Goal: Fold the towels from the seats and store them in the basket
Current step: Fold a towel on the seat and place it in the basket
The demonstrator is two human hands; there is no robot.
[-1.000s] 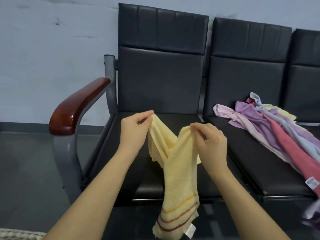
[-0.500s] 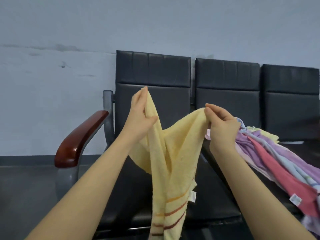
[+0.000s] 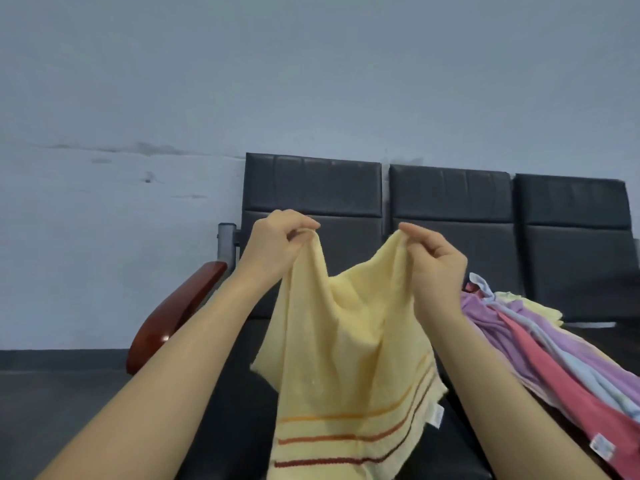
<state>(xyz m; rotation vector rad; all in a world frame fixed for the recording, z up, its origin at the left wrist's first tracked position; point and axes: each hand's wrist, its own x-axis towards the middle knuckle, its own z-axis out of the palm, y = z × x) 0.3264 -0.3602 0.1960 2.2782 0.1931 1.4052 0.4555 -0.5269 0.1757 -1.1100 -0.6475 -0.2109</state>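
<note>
A pale yellow towel (image 3: 349, 362) with orange and dark red stripes near its lower edge hangs in the air in front of the leftmost black seat (image 3: 311, 188). My left hand (image 3: 277, 244) pinches one top corner. My right hand (image 3: 433, 261) pinches the other top corner, and the cloth sags between them. A pile of purple, pink, light blue and yellow towels (image 3: 540, 344) lies on the middle seat to the right. No basket is in view.
Three joined black seats stand against a pale wall (image 3: 138, 98). A red-brown wooden armrest (image 3: 173, 313) on a grey metal post (image 3: 227, 244) bounds the left seat. Dark floor (image 3: 52, 393) lies at the lower left.
Both hands have lifted the yellow towel from seat level and spread apart, so the cloth has opened out wider. The camera has tilted upward.
</note>
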